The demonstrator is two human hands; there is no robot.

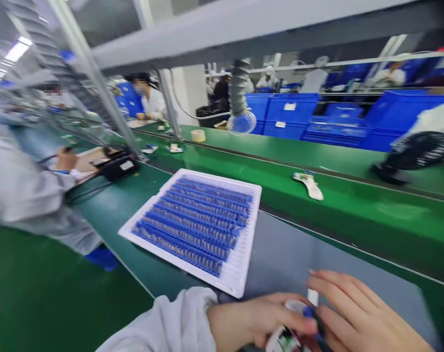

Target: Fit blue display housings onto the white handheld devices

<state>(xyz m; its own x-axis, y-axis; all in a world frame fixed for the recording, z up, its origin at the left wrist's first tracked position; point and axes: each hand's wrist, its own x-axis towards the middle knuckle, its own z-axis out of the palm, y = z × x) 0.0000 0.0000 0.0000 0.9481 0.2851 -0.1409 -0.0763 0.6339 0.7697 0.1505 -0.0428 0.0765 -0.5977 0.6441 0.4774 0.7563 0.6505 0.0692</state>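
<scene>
Left hand (pixel 258 319) and right hand (pixel 364 313) closed around small white-and-blue printed part (pixel 289 335) | part at near edge of grey bench (pixel 291 259) | white tray of blue strips (pixel 192 227) just beyond

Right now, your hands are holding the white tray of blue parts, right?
No: the head view shows the left hand and right hand holding a small white object, not the white tray of blue parts, which lies apart on the green work surface.

A baggy white sleeve (pixel 166 325) ends at a bare left hand (pixel 258 318).
</scene>
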